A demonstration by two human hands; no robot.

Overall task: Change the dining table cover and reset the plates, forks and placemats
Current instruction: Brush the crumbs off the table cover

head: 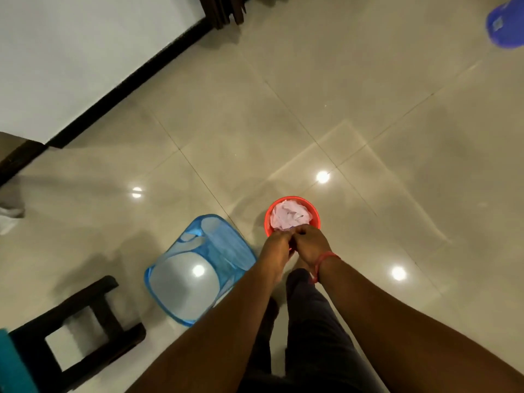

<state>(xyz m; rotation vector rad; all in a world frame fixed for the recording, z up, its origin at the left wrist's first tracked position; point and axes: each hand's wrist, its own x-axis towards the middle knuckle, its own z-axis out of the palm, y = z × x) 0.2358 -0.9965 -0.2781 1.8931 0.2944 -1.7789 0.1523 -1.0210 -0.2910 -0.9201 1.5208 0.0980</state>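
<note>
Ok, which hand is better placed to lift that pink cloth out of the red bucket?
Little between them, probably right. Both the left hand and right hand are curled at the near rim of the red bucket, pinching the pink cloth. The right hand sits more squarely over the bucket; the left comes in from its edge.

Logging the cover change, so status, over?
Left hand and right hand both grip pink cloth at red bucket rim. Blue mesh basket alongside, not in the way.
</note>
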